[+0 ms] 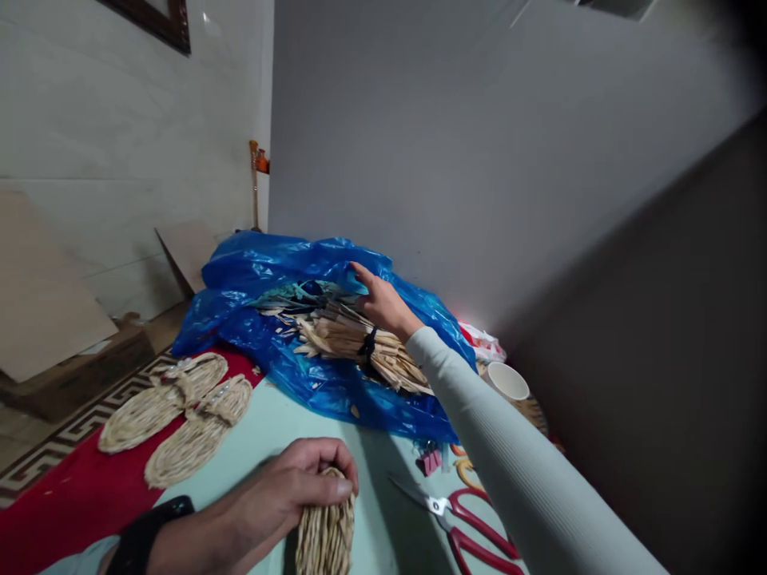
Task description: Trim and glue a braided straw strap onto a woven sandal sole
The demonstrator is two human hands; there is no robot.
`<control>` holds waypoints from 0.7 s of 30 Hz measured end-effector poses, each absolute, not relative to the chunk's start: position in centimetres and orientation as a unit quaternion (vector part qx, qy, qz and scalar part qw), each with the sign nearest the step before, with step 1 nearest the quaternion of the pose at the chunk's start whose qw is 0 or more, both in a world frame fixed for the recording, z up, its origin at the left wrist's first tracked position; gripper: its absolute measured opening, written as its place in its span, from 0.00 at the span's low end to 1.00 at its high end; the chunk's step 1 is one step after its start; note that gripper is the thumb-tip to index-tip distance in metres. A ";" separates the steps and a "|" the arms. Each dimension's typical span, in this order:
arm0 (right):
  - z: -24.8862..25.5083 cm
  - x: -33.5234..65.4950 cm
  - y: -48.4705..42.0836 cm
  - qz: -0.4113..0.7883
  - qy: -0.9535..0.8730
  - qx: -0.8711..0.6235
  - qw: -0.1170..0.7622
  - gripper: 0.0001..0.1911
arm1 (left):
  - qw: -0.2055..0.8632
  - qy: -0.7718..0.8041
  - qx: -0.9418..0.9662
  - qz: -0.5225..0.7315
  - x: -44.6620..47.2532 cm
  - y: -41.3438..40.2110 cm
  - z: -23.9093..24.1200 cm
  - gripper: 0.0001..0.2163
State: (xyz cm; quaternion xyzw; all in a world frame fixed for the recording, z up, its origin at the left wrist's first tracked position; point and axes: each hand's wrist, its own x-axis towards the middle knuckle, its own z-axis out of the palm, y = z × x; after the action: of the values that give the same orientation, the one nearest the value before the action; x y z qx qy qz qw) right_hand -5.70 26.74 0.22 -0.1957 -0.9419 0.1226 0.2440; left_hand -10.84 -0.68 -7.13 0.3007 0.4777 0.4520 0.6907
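Note:
My left hand [300,483], with a black band on the wrist, is closed on the top end of a woven straw sole [327,527]. The sole's lower end is cut off by the frame. Stretched out over a blue plastic bag [245,271], my right hand [383,302] has its index finger and thumb apart. Its fingertips are close to the bag's raised edge; whether they touch it I cannot tell. Inside the opened bag lies a bundle of dried husk strips [335,331], bound with a dark tie, partly behind my right forearm.
Red-handled scissors [440,507] lie near the front, with a pink binder clip [429,461] beyond them. Two woven straw slippers [144,415] rest on red cloth [65,511] at left. A white bowl [508,381] stands at right, below the grey wall.

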 end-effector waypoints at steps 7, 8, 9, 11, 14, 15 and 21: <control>-0.1 -7.9 26.8 0.120 -0.927 -0.258 0.245 0.19 | 0.702 0.467 0.289 0.453 -11.1 0.0 -7.3 0.17; -0.5 -8.3 26.3 0.112 -0.928 -0.267 0.234 0.18 | 0.704 0.466 0.287 0.453 -11.1 0.0 -7.3 0.18; -0.9 -8.8 25.8 0.103 -0.931 -0.273 0.221 0.17 | 0.705 0.466 0.285 0.453 -11.0 0.1 -7.3 0.18; -1.7 -10.0 24.7 0.084 -0.940 -0.272 0.187 0.16 | 0.706 0.465 0.283 0.453 -11.0 0.1 -7.2 0.18; -2.7 -12.4 23.6 0.061 -0.957 -0.254 0.128 0.16 | 0.709 0.463 0.283 0.451 -10.9 -0.1 -7.3 0.15; -3.0 -13.3 23.4 0.056 -0.959 -0.254 0.109 0.16 | 0.710 0.462 0.280 0.452 -10.9 -0.2 -7.4 0.15; -4.2 -17.3 23.6 0.050 -0.956 -0.287 0.021 0.18 | 0.706 0.425 0.325 0.463 -11.6 -0.4 -8.8 0.16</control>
State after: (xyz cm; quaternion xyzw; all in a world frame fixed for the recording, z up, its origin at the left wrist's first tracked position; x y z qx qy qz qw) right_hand -17.34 23.60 -4.22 -0.2871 -0.9564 0.0499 0.0214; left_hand -11.60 -0.38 -8.75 0.3252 0.4252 0.4631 0.7064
